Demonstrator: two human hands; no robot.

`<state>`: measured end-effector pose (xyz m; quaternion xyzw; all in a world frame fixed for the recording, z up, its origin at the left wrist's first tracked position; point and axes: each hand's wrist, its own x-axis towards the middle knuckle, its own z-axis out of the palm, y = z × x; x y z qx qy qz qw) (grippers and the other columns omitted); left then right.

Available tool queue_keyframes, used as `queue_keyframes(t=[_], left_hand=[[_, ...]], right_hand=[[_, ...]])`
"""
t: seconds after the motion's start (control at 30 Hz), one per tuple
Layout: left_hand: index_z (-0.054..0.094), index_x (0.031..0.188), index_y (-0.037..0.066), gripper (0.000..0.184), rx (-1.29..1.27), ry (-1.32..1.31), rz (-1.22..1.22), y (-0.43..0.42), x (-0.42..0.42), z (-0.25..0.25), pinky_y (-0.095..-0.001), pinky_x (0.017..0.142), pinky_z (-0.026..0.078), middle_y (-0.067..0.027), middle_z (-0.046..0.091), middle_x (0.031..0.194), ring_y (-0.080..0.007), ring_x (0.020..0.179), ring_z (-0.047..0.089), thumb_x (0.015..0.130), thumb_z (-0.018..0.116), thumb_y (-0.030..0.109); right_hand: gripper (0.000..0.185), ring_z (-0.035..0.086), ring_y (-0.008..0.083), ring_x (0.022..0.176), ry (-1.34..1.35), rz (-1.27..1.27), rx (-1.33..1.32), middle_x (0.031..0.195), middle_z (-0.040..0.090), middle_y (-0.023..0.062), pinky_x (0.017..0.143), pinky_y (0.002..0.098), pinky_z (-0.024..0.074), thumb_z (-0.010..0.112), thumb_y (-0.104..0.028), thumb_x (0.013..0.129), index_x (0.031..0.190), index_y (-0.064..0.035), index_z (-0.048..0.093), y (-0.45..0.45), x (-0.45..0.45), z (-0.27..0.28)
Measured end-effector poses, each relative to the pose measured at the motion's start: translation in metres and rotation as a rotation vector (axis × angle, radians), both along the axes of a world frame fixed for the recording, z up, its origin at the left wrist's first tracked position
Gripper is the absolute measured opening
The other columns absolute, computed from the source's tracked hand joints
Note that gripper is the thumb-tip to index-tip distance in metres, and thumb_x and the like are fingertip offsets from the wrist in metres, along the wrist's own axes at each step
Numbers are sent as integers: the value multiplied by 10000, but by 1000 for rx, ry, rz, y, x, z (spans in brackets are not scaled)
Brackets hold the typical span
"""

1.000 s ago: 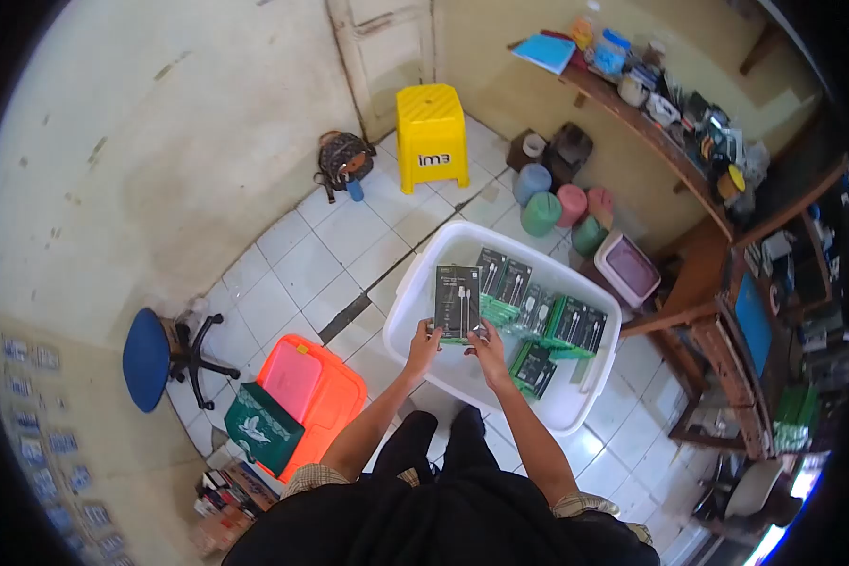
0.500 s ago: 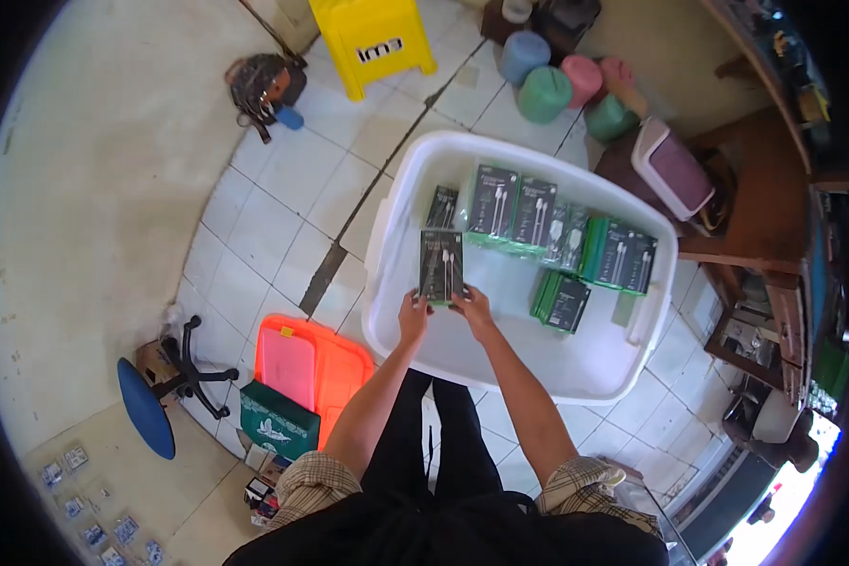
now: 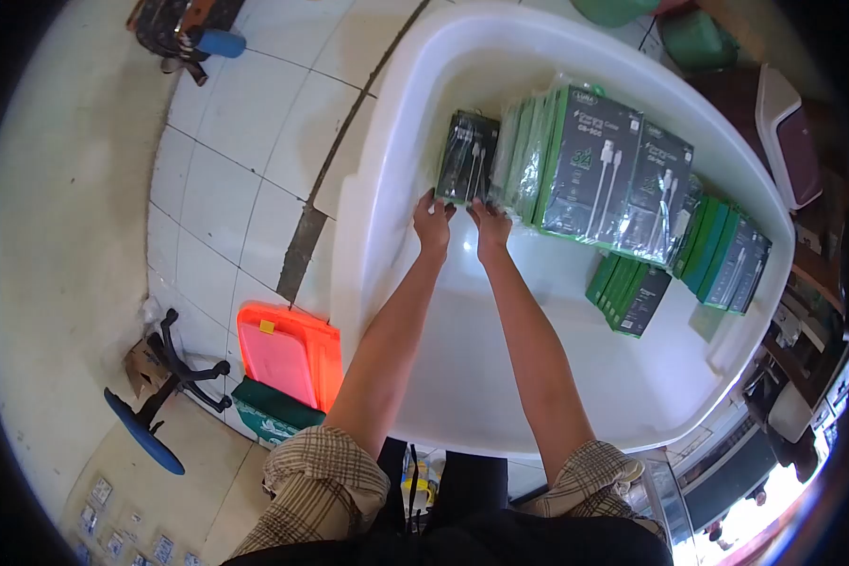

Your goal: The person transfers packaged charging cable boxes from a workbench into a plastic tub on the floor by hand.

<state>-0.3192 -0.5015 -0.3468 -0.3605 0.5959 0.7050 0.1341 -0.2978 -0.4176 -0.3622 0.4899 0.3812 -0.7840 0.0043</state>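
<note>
My left hand point(image 3: 432, 226) and my right hand point(image 3: 491, 226) reach into the left part of a big white plastic tub point(image 3: 360, 283). Between them is a black charging cable box point(image 3: 468, 158) with white cables pictured on its front. My fingers are closed on its two near corners; the thumbs are partly hidden. Right beside it, a row of larger plastic-wrapped charging cable boxes point(image 3: 590, 170) with green sides stands along the tub's far wall. Smaller green-and-black boxes point(image 3: 630, 294) sit nearer the tub's middle, and another stack point(image 3: 734, 259) stands at the right.
On the tiled floor to the left lie an orange lid point(image 3: 325, 354) and a green package point(image 3: 272, 415), with a swivel chair point(image 3: 174, 377) farther out. A bag point(image 3: 189, 28) is at the far left. Green stools point(image 3: 696, 40) stand beyond the tub.
I have leaned closer over the tub. Both hands have moved forward with the box, lowering it toward the tub's far left, in front of where a small box lay.
</note>
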Motion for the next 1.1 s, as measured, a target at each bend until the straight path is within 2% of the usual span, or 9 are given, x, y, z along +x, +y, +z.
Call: queue_keyframes(t=[0.33,0.43,0.57,0.63,0.77,0.93,0.97,1.03,1.1], left_hand=[[263,1197,-33,455,-231,-36,-22,14,0,-46,-269,796,422,-171,386,1125,-205,964,462,803,459,83],[244,1214,-12,564,-244,-190,-75,19,-6,22,-307,847,352,-170,354,1182,-230,1044,399,770,527,193],[262,1195,-25,591,-167,-191,-84,24,9,86,-328,858,330,-204,330,1189,-273,1052,395,726,559,178],[268,1193,-13,592,-179,-142,-169,22,19,121,-328,853,332,-204,338,1173,-274,1054,390,727,567,196],[292,1184,12,592,-99,-45,-242,13,40,183,-334,851,342,-175,355,1151,-269,1041,392,710,598,194],[305,1175,21,613,-262,252,-535,-30,81,231,-340,857,345,-158,354,1128,-261,1024,403,665,634,111],[306,1175,25,619,-322,316,-589,-42,89,239,-343,859,345,-157,352,1126,-260,1023,404,658,638,97],[309,1177,30,623,-325,369,-619,-64,105,255,-352,862,343,-164,357,1131,-259,1013,412,656,642,108],[305,1176,31,632,-203,320,-608,-82,121,283,-350,858,346,-154,371,1128,-249,1011,411,657,651,130]], right_hand=[[389,529,196,810,-104,-310,-152,900,501,121,744,267,464,527,102,679,1033,26,384,-4,-17,13],[414,530,194,807,-110,-304,-177,886,500,125,744,259,459,517,103,675,1057,54,363,-2,-2,10],[440,530,201,793,-165,257,212,917,485,161,715,224,446,519,30,712,1103,109,335,10,35,51],[447,521,194,815,-211,-19,-2,938,477,148,721,226,444,522,12,717,1113,97,333,17,40,112],[452,492,155,850,-161,0,36,934,474,105,743,233,435,520,-9,720,1133,57,347,51,82,187],[337,479,92,627,-229,-24,357,739,495,35,552,195,425,513,-37,726,1048,34,445,101,159,271],[343,469,88,646,-239,41,405,848,507,58,547,217,399,550,-125,734,1037,-2,445,116,184,275],[262,396,55,513,-188,58,502,587,458,-13,452,199,329,518,-119,740,967,12,503,131,221,320],[261,385,55,508,-277,58,596,589,452,-5,442,204,320,523,-122,733,951,21,509,140,258,367]])
